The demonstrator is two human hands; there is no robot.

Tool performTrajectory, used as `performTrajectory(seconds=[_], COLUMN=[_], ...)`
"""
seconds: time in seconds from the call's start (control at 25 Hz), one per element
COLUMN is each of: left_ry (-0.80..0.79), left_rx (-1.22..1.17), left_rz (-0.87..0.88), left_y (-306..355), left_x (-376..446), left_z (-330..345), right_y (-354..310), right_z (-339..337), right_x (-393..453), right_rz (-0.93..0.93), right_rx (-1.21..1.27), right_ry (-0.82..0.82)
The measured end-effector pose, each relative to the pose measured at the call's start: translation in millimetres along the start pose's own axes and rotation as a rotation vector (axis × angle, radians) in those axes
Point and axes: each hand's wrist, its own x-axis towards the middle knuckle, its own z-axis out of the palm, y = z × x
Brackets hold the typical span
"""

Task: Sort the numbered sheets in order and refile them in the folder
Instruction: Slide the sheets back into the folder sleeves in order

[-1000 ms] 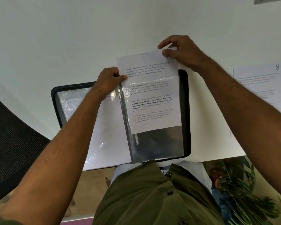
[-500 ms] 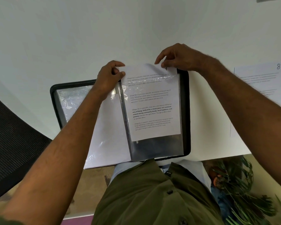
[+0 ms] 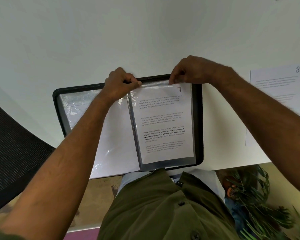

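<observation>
While your left hand (image 3: 120, 83) pinches the sleeve mouth and your right hand (image 3: 189, 71) pinches its top edge, sheet 7 (image 3: 164, 122) sits inside the clear sleeve (image 3: 191, 118) of the folder (image 3: 198, 118), just below both hands. Sheet 8 (image 3: 282, 94) lies well right of your right hand. Risk: releasing unevenly could crease the sheet's top edge against the plastic.

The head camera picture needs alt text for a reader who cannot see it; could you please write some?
Both hands, left and right, pinch the top edge of a clear sleeve in an open black folder on a white table. A printed sheet numbered 7 sits inside the sleeve. A sheet numbered 8 lies on the table to the right.
</observation>
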Motion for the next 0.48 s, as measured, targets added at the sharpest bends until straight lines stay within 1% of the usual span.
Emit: performTrajectory(seconds=[0.08,0.16,0.24,0.36,0.48], left_ry=[0.001,-0.035,-0.055,-0.054,-0.033], left_rx=[0.101,0.195,0.225,0.254,0.292], left_rz=[-0.016,-0.025,-0.021,-0.03,-0.021], left_y=[1.4,5.0,8.1,7.9,7.3], left_x=[-2.2,-4.8,-5.5,-4.8,-6.0], left_z=[0.8,0.1,-0.8,-0.1,3.4], right_y=[-2.4,-5.7,-11.2,-13.2,-13.3], right_z=[2.3,6.0,10.7,19.5,25.8], right_x=[-0.2,-0.4,-2.8,-3.8,-6.5], right_rz=[0.011,0.04,0.046,-0.024,-0.006], right_rx=[-0.042,-0.057,-0.077,-0.141,-0.264], right_ry=[-0.023,-0.04,-0.044,-0.047,-0.034])
